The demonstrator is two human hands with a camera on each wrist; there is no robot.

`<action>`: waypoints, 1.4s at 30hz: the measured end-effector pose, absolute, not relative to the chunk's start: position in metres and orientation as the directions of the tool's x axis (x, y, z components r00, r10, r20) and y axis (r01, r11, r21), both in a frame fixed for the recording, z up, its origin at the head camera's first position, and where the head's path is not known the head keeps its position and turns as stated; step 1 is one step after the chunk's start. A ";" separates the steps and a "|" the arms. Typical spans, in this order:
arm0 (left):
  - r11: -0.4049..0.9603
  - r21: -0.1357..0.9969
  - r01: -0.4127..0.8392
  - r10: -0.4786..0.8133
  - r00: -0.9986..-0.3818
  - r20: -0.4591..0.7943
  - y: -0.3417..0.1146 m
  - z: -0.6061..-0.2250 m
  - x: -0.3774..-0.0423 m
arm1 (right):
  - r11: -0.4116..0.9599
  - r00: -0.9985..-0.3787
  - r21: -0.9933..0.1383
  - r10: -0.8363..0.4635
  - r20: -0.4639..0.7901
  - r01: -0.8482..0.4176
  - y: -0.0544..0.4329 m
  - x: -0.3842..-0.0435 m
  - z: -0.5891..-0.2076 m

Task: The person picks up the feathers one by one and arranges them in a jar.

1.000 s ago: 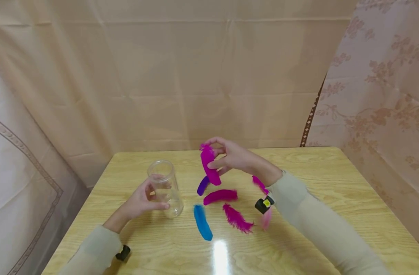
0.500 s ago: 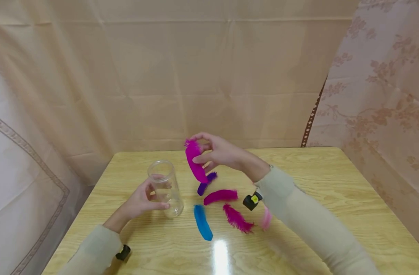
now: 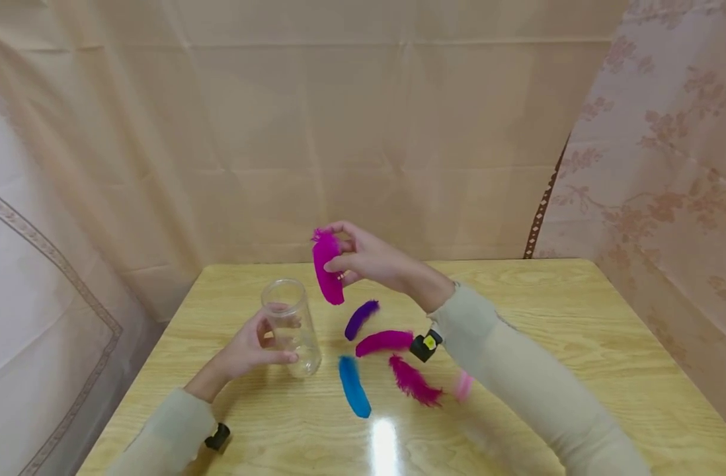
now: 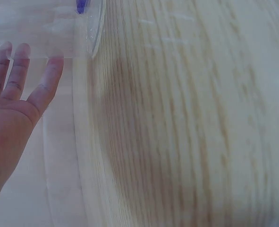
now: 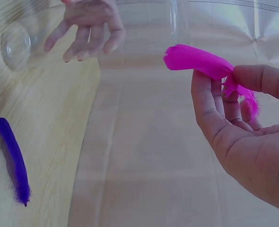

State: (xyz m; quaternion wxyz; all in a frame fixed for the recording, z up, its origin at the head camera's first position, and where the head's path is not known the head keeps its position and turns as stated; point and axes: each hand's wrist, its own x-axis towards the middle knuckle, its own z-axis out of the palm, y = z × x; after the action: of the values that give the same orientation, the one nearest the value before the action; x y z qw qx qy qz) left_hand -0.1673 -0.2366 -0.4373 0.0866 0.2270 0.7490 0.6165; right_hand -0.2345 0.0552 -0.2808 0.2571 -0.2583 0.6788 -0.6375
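Note:
My left hand (image 3: 246,347) grips a clear, see-through jar (image 3: 293,327) that stands upright on the left part of the table, its round mouth facing up. In the left wrist view the fingers (image 4: 47,85) lie along the jar's clear wall. Between thumb and fingers my right hand (image 3: 369,258) pinches a bright magenta feather (image 3: 327,268), up in the air to the right of the jar's mouth and apart from it. The right wrist view shows the feather (image 5: 196,61) with its fluffy end by the thumb. No feather is visible inside the jar.
On the table (image 3: 518,291) lie a purple feather (image 3: 360,319), a dark pink feather (image 3: 385,342), a blue feather (image 3: 354,387), a frayed magenta feather (image 3: 414,381) and a light pink feather (image 3: 464,385), partly behind the right sleeve. A beige curtain (image 3: 339,132) hangs behind.
My right hand has carried the magenta feather leftward and slightly up, closer to the jar, uncovering the purple feather. The left hand and jar hold their place.

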 end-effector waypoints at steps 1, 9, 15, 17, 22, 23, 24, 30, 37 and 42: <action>0.139 0.961 0.237 0.447 -0.881 0.153 -0.237 -0.438 -0.167 | 0.050 -0.739 -0.998 -0.673 -0.014 -0.027 0.053 -0.235 -0.280; 0.167 0.950 0.264 0.447 -0.879 0.165 -0.246 -0.440 -0.161 | 0.023 -0.727 -0.999 -0.687 0.017 -0.045 0.033 -0.230 -0.276; 0.196 0.940 0.280 0.442 -0.881 0.171 -0.250 -0.440 -0.161 | -0.003 -0.712 -0.998 -0.701 0.048 -0.065 0.022 -0.225 -0.270; 0.193 0.939 0.285 0.441 -0.880 0.176 -0.251 -0.439 -0.161 | -0.007 -0.708 -0.997 -0.704 0.059 -0.076 0.019 -0.225 -0.267; 0.195 0.940 0.280 0.438 -0.882 0.172 -0.251 -0.438 -0.162 | -0.010 -0.708 -0.997 -0.703 0.062 -0.077 0.015 -0.223 -0.262; 0.195 0.940 0.280 0.439 -0.882 0.171 -0.251 -0.438 -0.162 | -0.012 -0.709 -0.997 -0.702 0.063 -0.077 0.014 -0.223 -0.261; 0.193 0.941 0.279 0.441 -0.881 0.171 -0.251 -0.438 -0.163 | -0.013 -0.711 -0.997 -0.700 0.063 -0.076 0.013 -0.223 -0.261; 0.166 0.943 0.288 0.467 -0.865 0.182 -0.248 -0.439 -0.167 | -0.046 -0.726 -0.996 -0.683 0.086 -0.075 0.007 -0.220 -0.258; 0.169 0.939 0.301 0.478 -0.858 0.189 -0.246 -0.440 -0.169 | -0.089 -0.748 -0.991 -0.650 0.131 -0.096 -0.001 -0.215 -0.258; 0.172 0.941 0.291 0.473 -0.862 0.180 -0.242 -0.439 -0.170 | -0.098 -0.752 -0.987 -0.639 0.163 -0.131 -0.003 -0.216 -0.267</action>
State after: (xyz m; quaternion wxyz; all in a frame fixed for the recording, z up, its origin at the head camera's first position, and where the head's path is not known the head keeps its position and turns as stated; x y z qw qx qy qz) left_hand -0.1699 -0.2418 -0.4391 0.0768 0.2508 0.7616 0.5926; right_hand -0.2162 -0.0034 -0.2668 0.1872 -0.2983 0.6449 -0.6783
